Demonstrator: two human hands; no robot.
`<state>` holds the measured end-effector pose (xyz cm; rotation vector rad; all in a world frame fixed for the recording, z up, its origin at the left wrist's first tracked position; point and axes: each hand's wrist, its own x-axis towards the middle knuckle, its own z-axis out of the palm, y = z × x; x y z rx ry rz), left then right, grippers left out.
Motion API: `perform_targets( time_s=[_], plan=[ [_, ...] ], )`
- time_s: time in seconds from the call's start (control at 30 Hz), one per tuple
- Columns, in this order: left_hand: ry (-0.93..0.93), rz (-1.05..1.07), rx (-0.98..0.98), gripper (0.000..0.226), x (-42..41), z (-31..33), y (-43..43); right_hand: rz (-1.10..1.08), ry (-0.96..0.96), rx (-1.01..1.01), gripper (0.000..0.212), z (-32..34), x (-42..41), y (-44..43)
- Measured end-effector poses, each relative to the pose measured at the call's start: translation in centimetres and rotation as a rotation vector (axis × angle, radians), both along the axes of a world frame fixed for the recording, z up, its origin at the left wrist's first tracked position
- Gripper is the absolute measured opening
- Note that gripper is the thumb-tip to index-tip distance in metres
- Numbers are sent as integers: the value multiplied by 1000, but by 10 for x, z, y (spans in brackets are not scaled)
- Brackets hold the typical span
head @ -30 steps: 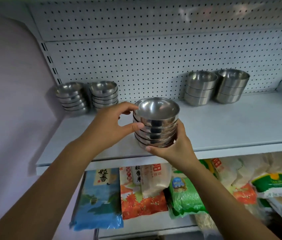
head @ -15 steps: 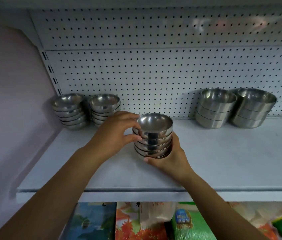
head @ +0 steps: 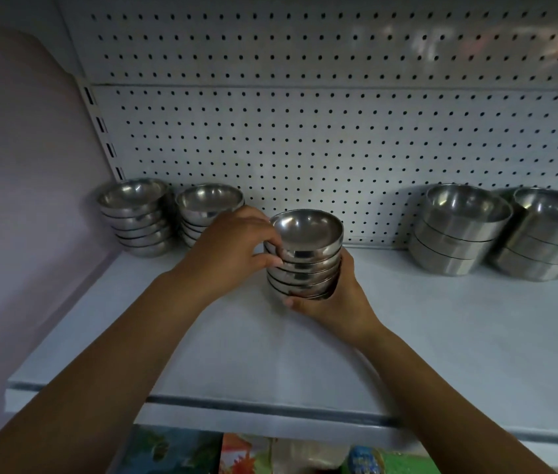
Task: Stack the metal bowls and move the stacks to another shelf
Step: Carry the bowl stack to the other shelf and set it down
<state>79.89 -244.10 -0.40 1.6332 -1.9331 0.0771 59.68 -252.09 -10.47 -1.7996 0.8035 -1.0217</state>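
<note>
A stack of several small metal bowls (head: 306,254) is held over the middle of the white shelf (head: 442,336), close to its surface. My left hand (head: 229,248) grips the stack's upper left side. My right hand (head: 335,295) cups its bottom and right side. Whether the stack touches the shelf is hidden by my right hand. Two matching stacks of small bowls (head: 137,217) (head: 202,210) stand at the back left against the pegboard.
Two stacks of larger metal bowls (head: 459,230) (head: 544,234) stand at the back right. A pegboard wall (head: 305,131) backs the shelf and a pink wall (head: 14,165) closes its left end. Food packets (head: 236,453) show on the shelf below.
Both hands carried the stack up from the shelf's front edge and further back over the shelf. The view has tilted upward, so the lower shelf is nearly out of sight.
</note>
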Motion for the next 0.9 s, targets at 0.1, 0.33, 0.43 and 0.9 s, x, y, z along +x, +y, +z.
perform_targets(
  time_s=[0.1, 0.33, 0.43, 0.9],
  plan=[
    [-40, 14, -14, 23, 1, 0, -7, -22, -12, -6, 100, -4, 5, -12],
    [-141, -18, -19, 20, 11, -6, -33, -137, 58, 30, 130, -21, 29, -46],
    [-243, 8, -75, 20, 16, -8, -44, -182, 44, 24, 132, -22, 37, -52],
    [-430, 122, -57, 21, 29, 2, -77, -162, 51, 2, 131, -9, 52, -74]
  ],
)
